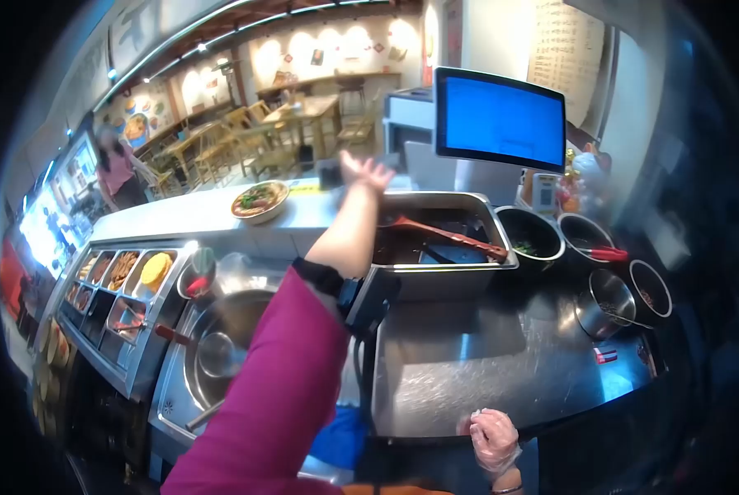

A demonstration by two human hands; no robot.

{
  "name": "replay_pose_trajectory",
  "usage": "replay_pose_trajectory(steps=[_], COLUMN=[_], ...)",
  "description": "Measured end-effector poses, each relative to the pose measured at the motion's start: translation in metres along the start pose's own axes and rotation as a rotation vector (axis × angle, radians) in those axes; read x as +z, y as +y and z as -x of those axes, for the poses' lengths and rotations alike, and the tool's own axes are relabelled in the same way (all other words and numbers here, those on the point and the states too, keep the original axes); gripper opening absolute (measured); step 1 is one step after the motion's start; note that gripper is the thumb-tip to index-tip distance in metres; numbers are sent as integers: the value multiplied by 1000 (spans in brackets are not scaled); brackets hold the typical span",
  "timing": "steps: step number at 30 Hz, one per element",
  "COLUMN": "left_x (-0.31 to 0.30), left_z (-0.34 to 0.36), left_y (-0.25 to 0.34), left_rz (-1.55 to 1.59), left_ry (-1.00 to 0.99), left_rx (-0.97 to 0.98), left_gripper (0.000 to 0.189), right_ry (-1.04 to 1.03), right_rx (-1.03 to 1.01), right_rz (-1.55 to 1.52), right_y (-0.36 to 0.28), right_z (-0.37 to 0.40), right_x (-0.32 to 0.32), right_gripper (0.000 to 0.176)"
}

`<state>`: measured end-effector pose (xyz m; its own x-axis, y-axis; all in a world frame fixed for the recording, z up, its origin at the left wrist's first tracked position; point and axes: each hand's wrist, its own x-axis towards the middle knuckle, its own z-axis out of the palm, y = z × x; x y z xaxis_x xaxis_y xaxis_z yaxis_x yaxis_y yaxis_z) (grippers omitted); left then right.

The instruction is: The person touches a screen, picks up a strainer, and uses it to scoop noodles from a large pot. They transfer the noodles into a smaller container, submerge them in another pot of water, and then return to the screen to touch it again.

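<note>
My left hand (366, 173) is stretched out over the white counter (163, 213), bare, with its fingers spread and nothing in them. To its left on that counter stands a bowl of food (260, 200) with green garnish. Near the front edge of the steel worktop (452, 363), my right hand (495, 440) wears a clear glove. Its fingers are curled in; whether they hold anything is hidden. A deep steel tray (501, 247) of dark liquid lies just right of my left forearm, with a reddish-brown ladle (452, 237) resting across it.
Food trays (123, 271) and a round steel basin (194, 346) are on the left. Several pots, one a steel pot (604, 305), stand at the right, below a blue monitor (501, 118). A person in pink (115, 165) stands beyond the counter, near wooden tables.
</note>
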<state>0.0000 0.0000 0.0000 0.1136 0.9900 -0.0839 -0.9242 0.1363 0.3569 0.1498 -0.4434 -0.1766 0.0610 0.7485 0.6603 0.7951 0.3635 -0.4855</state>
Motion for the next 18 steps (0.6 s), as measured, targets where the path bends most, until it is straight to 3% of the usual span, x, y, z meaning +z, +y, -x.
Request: replay_pose_trajectory(steps=[2,3,8,13,15,16,18], left_x=[4,12,6,4,4,17,33], left_z=[-2,2,-36,-37,-34,-44,-38], left_y=[7,-32,-53,-65,-74,-73,-76], left_rz=[9,22,31,-22,0,34,57], left_ry=[97,113,266,266,187,271,147], left_rx=[43,48,93,50,101,52,-31], left_gripper=[77,79,75,74,84,83,78], right_ry=[104,90,173,208,207,199,198], right_rx=[50,48,65,124,109,112,125], right_rz=[7,31,61,27,16,13,-15], right_y=[-3,24,21,44,49,52,57], right_z=[7,12,3,1,-1,-1,-1], right_x=[10,-28,-50,-56,-57,-59,-61], right_gripper=[10,10,8,11,14,14,14])
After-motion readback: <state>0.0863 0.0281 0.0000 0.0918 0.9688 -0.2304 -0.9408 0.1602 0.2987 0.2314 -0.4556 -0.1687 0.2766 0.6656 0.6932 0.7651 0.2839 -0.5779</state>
